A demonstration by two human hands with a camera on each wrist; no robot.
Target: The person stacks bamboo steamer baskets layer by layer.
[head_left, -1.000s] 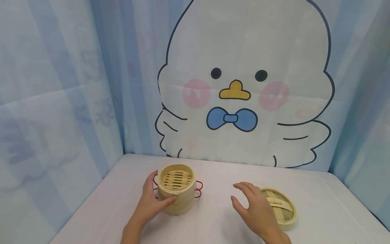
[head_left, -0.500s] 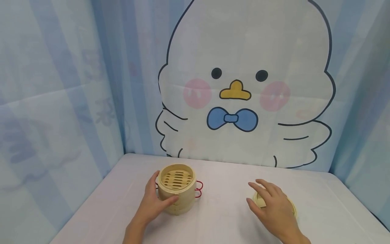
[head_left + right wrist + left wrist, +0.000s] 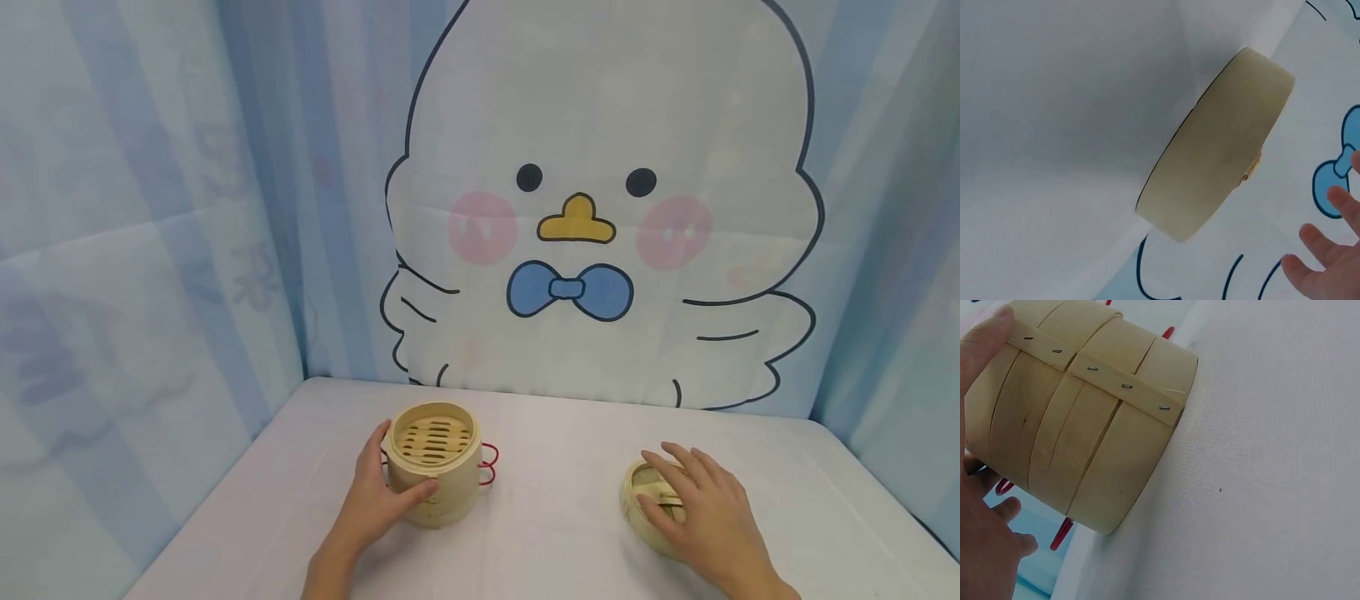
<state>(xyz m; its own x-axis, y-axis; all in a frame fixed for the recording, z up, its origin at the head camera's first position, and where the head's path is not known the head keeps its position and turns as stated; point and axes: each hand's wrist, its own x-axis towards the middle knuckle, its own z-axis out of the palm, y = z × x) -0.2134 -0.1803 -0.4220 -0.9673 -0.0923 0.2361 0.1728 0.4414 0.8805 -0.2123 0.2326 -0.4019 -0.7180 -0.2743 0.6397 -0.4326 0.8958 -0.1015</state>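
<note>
A small stacked bamboo steamer (image 3: 447, 498) stands upright on the left of the table, its slatted top tier uncovered. Red loops (image 3: 489, 463) stick out at its sides. My left hand (image 3: 366, 498) grips it near the top, thumb across the front and fingers round the left side. In the left wrist view, the thumb (image 3: 984, 349) lies along the steamer's upper wall. On the right, the round woven bamboo lid (image 3: 637, 512) rests on the table. Over it hovers my right hand (image 3: 712, 521), fingers spread and hiding part of it. The right wrist view shows these fingers (image 3: 1319, 245) apart from the lid's side wall (image 3: 1216, 150).
A white cloth covers the table (image 3: 547, 500). Behind it hangs a curtain (image 3: 577, 350) printed with a cartoon bird, and blue-striped curtains (image 3: 150, 250) close off the sides.
My right hand has moved right, from beside the lid to over it. The lid's left part now shows while its right part is covered. The left hand and steamer stay put.
</note>
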